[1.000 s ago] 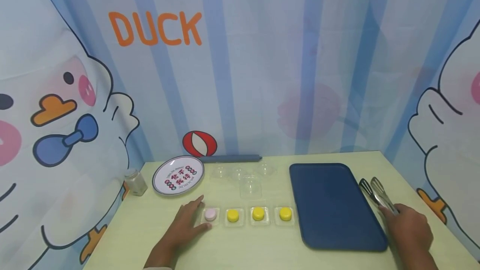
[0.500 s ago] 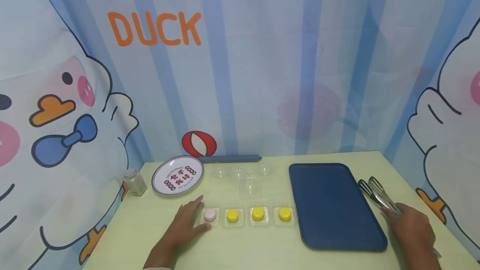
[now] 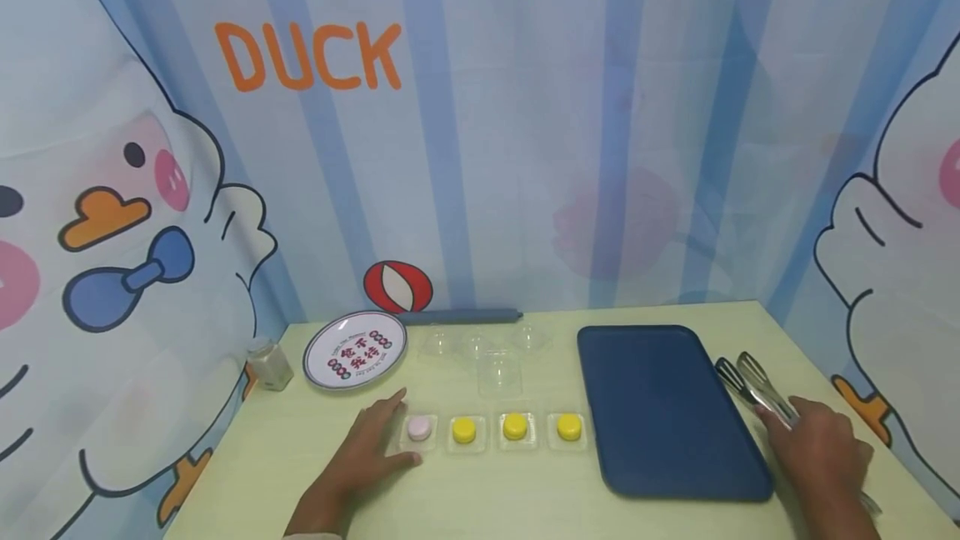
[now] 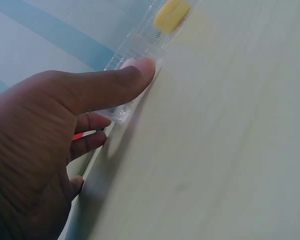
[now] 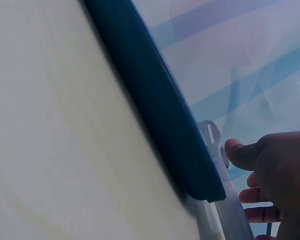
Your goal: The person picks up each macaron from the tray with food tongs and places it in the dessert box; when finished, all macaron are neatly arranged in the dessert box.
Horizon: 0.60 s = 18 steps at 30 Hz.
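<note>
My left hand point(image 3: 365, 450) lies at the left end of a row of clear plastic boxes, its thumb and forefinger spread around the box with a pale pink macaron point(image 3: 419, 428). In the left wrist view the thumb point(image 4: 132, 77) overlaps that box; contact is hard to tell. Beside it, three more boxes hold yellow macarons point(image 3: 464, 430). On the far right, my right hand point(image 3: 823, 450) is over metal tongs point(image 3: 768, 397), which lie by the tray. The right wrist view shows its fingers loosely bent beside the tongs point(image 5: 232, 212), with nothing visible between thumb and fingers.
A dark blue tray point(image 3: 671, 415) lies between the boxes and the tongs. Farther back are clear plastic lids point(image 3: 499, 373), a printed white plate point(image 3: 356, 351), a shaker-like jar point(image 3: 270, 365) and a blue-grey rod point(image 3: 461, 317). A duck-patterned curtain point(image 3: 510, 123) hangs behind the table.
The right hand has shifted slightly to the right, and the tongs' rear end now shows beyond its wrist. My left hand stays by the pink macaron's box.
</note>
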Motion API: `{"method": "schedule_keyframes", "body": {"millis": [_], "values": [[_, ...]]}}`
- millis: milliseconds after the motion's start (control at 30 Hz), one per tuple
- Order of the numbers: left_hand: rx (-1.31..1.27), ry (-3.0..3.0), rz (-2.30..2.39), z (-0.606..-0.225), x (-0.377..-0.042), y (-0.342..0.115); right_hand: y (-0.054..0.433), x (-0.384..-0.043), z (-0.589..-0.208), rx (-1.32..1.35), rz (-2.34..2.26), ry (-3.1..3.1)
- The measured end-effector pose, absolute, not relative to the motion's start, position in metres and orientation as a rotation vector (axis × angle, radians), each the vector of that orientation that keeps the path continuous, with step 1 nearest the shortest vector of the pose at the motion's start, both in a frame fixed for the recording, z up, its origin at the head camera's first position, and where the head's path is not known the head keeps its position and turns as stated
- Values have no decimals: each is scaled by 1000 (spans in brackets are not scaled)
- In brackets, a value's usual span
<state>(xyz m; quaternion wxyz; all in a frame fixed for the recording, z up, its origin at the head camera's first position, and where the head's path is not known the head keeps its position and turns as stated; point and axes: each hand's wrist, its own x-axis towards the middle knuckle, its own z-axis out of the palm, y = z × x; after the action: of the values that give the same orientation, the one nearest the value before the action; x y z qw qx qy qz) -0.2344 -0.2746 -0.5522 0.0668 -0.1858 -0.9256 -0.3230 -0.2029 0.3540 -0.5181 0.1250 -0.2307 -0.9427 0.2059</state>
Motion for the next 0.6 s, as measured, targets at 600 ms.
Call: {"method": "schedule_keyframes", "body": {"millis": [600], "values": [[-565, -2901, -767, -505, -240, -263, 314, -214, -497, -126, 409, -2705]]}}
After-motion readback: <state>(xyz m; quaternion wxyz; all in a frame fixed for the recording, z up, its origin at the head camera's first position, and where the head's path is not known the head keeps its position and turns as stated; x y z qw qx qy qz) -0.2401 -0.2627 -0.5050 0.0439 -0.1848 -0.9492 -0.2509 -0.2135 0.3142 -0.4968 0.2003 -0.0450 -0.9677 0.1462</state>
